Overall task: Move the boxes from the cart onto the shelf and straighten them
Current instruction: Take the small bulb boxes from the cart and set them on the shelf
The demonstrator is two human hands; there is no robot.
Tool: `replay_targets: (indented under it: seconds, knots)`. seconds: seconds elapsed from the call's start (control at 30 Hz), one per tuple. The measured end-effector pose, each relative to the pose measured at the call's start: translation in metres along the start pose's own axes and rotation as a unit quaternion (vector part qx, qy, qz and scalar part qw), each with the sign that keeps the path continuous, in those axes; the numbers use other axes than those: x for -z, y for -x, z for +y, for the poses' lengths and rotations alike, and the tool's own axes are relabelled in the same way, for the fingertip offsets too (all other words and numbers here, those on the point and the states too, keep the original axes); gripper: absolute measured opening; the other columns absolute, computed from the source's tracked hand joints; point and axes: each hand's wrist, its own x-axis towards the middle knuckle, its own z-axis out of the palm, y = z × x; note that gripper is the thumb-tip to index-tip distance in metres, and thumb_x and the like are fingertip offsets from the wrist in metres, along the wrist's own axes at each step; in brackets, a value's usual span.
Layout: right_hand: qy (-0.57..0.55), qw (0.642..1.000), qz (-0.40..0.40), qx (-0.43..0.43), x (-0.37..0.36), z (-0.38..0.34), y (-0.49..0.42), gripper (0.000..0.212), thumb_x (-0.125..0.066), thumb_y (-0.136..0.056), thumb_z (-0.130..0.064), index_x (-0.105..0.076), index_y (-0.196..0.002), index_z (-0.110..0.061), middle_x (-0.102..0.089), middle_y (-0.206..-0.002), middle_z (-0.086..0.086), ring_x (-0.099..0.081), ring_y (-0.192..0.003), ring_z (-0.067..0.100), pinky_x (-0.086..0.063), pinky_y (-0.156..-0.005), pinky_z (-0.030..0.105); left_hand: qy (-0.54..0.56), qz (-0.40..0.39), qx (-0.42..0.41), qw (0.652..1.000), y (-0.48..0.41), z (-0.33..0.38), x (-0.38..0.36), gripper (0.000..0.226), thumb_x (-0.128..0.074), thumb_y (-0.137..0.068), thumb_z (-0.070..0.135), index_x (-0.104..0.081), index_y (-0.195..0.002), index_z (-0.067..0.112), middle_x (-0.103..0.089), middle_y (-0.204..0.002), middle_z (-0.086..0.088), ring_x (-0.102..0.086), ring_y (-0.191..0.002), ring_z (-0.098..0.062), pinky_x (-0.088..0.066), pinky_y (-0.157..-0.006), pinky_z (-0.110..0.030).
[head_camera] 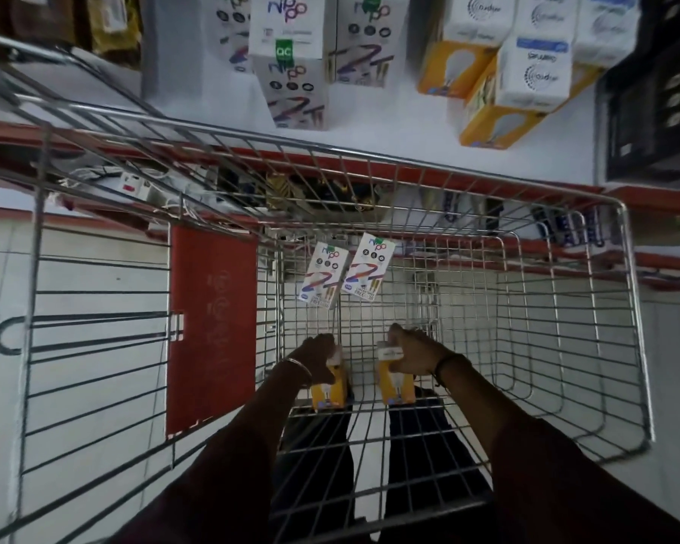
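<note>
I look down into a wire shopping cart (629, 308). Deep in its basket my left hand (318, 353) grips the top of a yellow bulb box (332, 390). My right hand (411, 353) grips the top of a second yellow bulb box (395, 386) beside it. Both boxes stand upright on the cart floor. Farther in, two white Nippo boxes (324, 274) (368, 270) lean side by side against the cart's far wall. Above, on the white shelf (389, 127), stand white Nippo boxes (297, 92) and yellow-and-white bulb boxes (499, 119).
The cart's red child-seat flap (211, 327) hangs at the left of the basket. A black crate (652, 100) sits at the shelf's right end. The shelf's red edge (330, 159) runs just beyond the cart rim. Packets (110, 29) hang at the top left.
</note>
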Motion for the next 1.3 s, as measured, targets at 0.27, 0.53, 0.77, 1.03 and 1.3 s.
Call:
replay_targets:
  seconds: [0.27, 0.53, 0.77, 1.03, 1.3]
  knots:
    - [0.090, 0.996, 0.019, -0.012, 0.004, -0.007, 0.001, 0.052, -0.068, -0.078, -0.029, -0.045, -0.119, -0.008, -0.045, -0.132, 0.015, -0.038, -0.126, 0.037, -0.032, -0.103, 0.045, -0.090, -0.020, 0.025, 0.995, -0.004, 0.015, 0.009, 0.073, -0.076, -0.072, 0.031, -0.038, -0.130, 0.007, -0.037, -0.136, -0.017, -0.028, -0.129, -0.036, -0.028, -0.108, -0.040]
    - [0.037, 0.999, -0.016, -0.007, 0.024, -0.010, 0.013, 0.050, -0.067, -0.081, -0.018, -0.041, -0.124, -0.011, -0.053, -0.127, 0.019, -0.053, -0.098, 0.028, -0.045, -0.077, 0.036, -0.046, -0.007, 0.024, 0.999, 0.015, 0.026, 0.022, 0.073, -0.082, -0.061, 0.024, -0.037, -0.119, 0.013, -0.051, -0.118, -0.016, -0.043, -0.114, -0.035, -0.043, -0.097, -0.046]
    - [-0.002, 0.989, 0.135, 0.053, 0.050, -0.010, 0.080, 0.071, -0.073, -0.077, -0.025, -0.038, -0.138, -0.014, -0.045, -0.140, 0.011, -0.045, -0.124, 0.029, -0.039, -0.097, 0.033, 0.028, 0.109, -0.040, 0.993, 0.058, 0.058, 0.041, 0.076, -0.085, -0.058, 0.014, -0.047, -0.124, 0.006, -0.054, -0.125, -0.015, -0.050, -0.115, -0.033, -0.042, -0.099, -0.038]
    - [-0.021, 0.954, 0.280, 0.102, 0.117, -0.026, 0.177, 0.070, -0.074, -0.074, -0.020, -0.041, -0.136, -0.021, -0.041, -0.141, 0.004, -0.043, -0.126, 0.025, -0.045, -0.096, 0.036, -0.036, 0.309, -0.165, 0.936, 0.119, 0.158, 0.106, 0.070, -0.078, -0.068, 0.013, -0.045, -0.130, 0.010, -0.042, -0.134, -0.013, -0.042, -0.119, -0.031, -0.045, -0.098, -0.044]
    - [-0.006, 0.892, 0.425, 0.154, 0.199, -0.036, 0.266, 0.071, -0.083, -0.067, -0.031, -0.049, -0.129, -0.020, -0.045, -0.125, 0.000, -0.041, -0.116, 0.018, -0.040, -0.097, 0.032, -0.093, 0.448, -0.244, 0.855, 0.162, 0.244, 0.184, 0.069, -0.077, -0.067, 0.014, -0.044, -0.128, 0.009, -0.051, -0.125, -0.013, -0.045, -0.112, -0.030, -0.044, -0.094, -0.042]
